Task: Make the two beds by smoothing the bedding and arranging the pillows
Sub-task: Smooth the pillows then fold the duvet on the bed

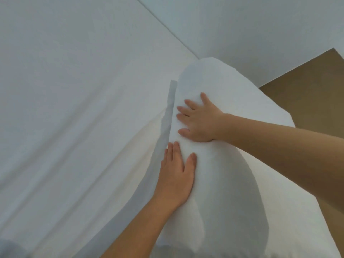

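Two hands lie flat on one white pillow (pixel 232 183), and neither grips it. The left hand (pixel 175 175) rests on the pillow's left flank. Its fingers are straight and point away from the person, with the thumb splayed onto the rounded top. The right hand (pixel 198 121) sits just beyond it, higher on the bulge, reaching in from the right. Its fingers are spread wide and point left, with the palm pressed into the filling. The two hands are close together but not touching.

The pillow's long axis runs from near to far and leans slightly left at the far end. One end lies close under the person and the other ends at a rounded corner well past the right hand. So the left hand lies along the length and the right hand lies across it. The right hand is nearer the far end, and the left is nearer the middle. A thin flat strip of fabric (pixel 168 116) runs along the pillow's left edge, just beyond the left fingertips.

To the left, the sheet (pixel 74 90) spreads wide, with long soft creases (pixel 65 164) running diagonally towards the pillow. To the right and beyond, a brown surface (pixel 307 108) shows. Whether it is floor or furniture I cannot tell.

I would guess the pillow is being plumped or pressed into place, and the sheet's creases have yet to be smoothed.
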`<state>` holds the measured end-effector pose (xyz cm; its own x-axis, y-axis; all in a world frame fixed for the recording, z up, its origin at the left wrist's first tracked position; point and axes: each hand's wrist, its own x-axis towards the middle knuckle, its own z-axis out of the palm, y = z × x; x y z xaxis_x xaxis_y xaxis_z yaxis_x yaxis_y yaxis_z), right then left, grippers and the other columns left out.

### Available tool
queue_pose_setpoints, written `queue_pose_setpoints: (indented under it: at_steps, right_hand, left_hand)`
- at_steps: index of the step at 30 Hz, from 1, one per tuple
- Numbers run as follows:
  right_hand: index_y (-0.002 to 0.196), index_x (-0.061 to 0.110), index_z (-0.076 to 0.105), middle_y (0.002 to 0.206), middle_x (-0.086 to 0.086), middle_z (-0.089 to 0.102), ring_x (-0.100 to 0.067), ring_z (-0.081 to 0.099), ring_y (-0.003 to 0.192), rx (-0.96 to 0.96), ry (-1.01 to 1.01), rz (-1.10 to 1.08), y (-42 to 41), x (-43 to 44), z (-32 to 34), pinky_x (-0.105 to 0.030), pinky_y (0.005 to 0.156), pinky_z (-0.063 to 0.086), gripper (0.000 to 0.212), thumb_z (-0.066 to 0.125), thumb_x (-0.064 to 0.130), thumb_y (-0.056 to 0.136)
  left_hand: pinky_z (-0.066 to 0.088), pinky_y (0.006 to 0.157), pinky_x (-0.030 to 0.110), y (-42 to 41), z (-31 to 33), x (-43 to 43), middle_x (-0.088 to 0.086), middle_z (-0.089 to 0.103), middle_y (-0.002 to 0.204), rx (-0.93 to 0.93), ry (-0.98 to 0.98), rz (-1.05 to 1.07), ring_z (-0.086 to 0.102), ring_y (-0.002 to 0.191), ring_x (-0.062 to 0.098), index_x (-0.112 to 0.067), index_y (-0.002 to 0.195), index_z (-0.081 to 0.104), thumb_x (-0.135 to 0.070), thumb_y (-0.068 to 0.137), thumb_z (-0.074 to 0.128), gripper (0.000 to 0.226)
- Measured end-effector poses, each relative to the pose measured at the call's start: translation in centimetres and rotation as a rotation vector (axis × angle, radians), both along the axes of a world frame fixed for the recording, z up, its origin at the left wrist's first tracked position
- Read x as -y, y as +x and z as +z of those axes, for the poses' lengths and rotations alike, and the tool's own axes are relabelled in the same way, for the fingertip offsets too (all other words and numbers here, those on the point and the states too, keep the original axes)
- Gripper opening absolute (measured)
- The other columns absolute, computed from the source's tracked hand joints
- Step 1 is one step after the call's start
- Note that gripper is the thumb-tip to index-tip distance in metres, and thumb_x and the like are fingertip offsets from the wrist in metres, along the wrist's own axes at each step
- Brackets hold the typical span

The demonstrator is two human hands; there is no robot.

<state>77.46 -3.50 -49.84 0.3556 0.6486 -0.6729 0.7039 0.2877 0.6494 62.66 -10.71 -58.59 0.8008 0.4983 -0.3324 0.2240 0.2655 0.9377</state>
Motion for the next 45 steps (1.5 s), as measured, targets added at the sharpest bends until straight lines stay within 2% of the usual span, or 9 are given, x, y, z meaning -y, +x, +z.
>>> queue_pose_setpoints:
  at_steps: [10, 13, 16, 21, 30, 35, 39, 42, 45]
  right_hand:
    - [0.157, 0.023, 0.004, 0.165, 0.004, -0.006, -0.022, -0.011, 0.151, -0.035, 0.132, -0.047, -2.4, 3.2, 0.8, -0.062, 0.114, -0.012, 0.069, 0.01, 0.06, 0.099]
    - [0.157, 0.023, 0.009, 0.165, 0.004, -0.002, -0.02, -0.007, 0.151, -0.021, 0.038, -0.102, -3.8, 4.2, 1.0, -0.063, 0.115, -0.011, 0.068, 0.01, 0.059, 0.099]
    - [0.157, 0.024, 0.007, 0.165, 0.006, -0.004, -0.02, -0.009, 0.151, -0.061, 0.165, -0.114, -3.7, 4.8, 1.6, -0.061, 0.115, -0.012, 0.068, 0.011, 0.06, 0.099]
    - [0.157, 0.024, 0.01, 0.165, 0.006, -0.002, -0.021, -0.008, 0.151, -0.077, 0.188, -0.137, -5.2, 6.5, 2.1, -0.062, 0.114, -0.012, 0.069, 0.012, 0.061, 0.099]
    - [0.156, 0.025, 0.015, 0.164, 0.009, 0.006, -0.019, -0.003, 0.151, -0.094, 0.076, -0.178, -8.4, 8.3, 2.8, -0.062, 0.115, -0.007, 0.067, 0.011, 0.06, 0.099]
    - [0.156, 0.025, 0.014, 0.164, 0.009, 0.004, -0.019, -0.004, 0.151, -0.126, 0.102, -0.182, -9.7, 9.5, 2.7, -0.062, 0.115, -0.009, 0.067, 0.014, 0.06, 0.099]
    - [0.156, 0.025, 0.011, 0.164, 0.009, 0.0, -0.019, -0.008, 0.151, -0.165, 0.208, -0.12, -10.1, 10.1, 3.0, -0.059, 0.115, -0.012, 0.068, 0.017, 0.061, 0.099]
    - [0.156, 0.026, 0.013, 0.164, 0.009, 0.004, -0.018, -0.004, 0.151, -0.154, 0.1, -0.182, -10.7, 10.9, 3.2, -0.06, 0.116, -0.01, 0.066, 0.014, 0.059, 0.099]
    - [0.157, 0.025, 0.009, 0.164, 0.011, 0.0, -0.018, -0.008, 0.151, -0.208, 0.183, -0.123, -10.9, 11.3, 3.0, -0.058, 0.116, -0.011, 0.067, 0.016, 0.059, 0.1]
  left_hand:
    - [-0.007, 0.12, 0.026, -3.2, -0.1, 2.5, -0.006, -0.008, 0.163, 0.007, -0.051, 0.017, -0.01, 0.148, 0.005, -0.021, 0.156, -0.004, -0.049, 0.102, 0.024, 0.067]
    - [-0.006, 0.119, 0.026, -3.7, -0.1, 3.1, 0.0, -0.006, 0.164, -0.002, -0.053, 0.028, -0.008, 0.149, 0.009, -0.018, 0.156, -0.001, -0.047, 0.102, 0.027, 0.067]
    - [-0.004, 0.121, 0.027, -4.4, -0.2, 3.8, 0.0, -0.004, 0.164, 0.006, -0.065, 0.041, -0.007, 0.15, 0.009, -0.016, 0.156, -0.001, -0.047, 0.102, 0.027, 0.068]
    - [-0.005, 0.12, 0.026, -5.5, -0.1, 5.0, 0.001, -0.002, 0.164, 0.002, -0.1, 0.075, -0.006, 0.15, 0.011, -0.014, 0.156, 0.002, -0.046, 0.102, 0.029, 0.068]
    - [0.004, 0.123, 0.036, -6.8, 0.0, 6.2, 0.004, 0.006, 0.164, 0.011, -0.086, 0.077, 0.003, 0.15, 0.015, -0.014, 0.157, 0.007, -0.056, 0.099, 0.028, 0.075]
    - [0.002, 0.122, 0.033, -7.6, 0.3, 7.0, 0.005, 0.001, 0.164, 0.005, -0.047, 0.074, 0.0, 0.151, 0.014, -0.011, 0.156, 0.003, -0.05, 0.101, 0.029, 0.073]
    - [0.01, 0.123, 0.039, -8.3, 0.8, 7.3, 0.007, 0.007, 0.164, 0.023, -0.048, 0.076, 0.006, 0.151, 0.018, -0.011, 0.156, 0.007, -0.077, 0.086, 0.025, 0.098]
    - [0.007, 0.123, 0.037, -8.6, 0.8, 7.9, 0.01, 0.004, 0.163, 0.02, -0.003, 0.044, 0.004, 0.151, 0.02, -0.008, 0.155, 0.006, -0.053, 0.099, 0.03, 0.077]
    - [0.004, 0.123, 0.034, -8.8, 0.7, 8.0, 0.009, 0.002, 0.164, 0.014, 0.006, 0.061, 0.001, 0.151, 0.019, -0.008, 0.156, 0.004, -0.055, 0.097, 0.026, 0.078]
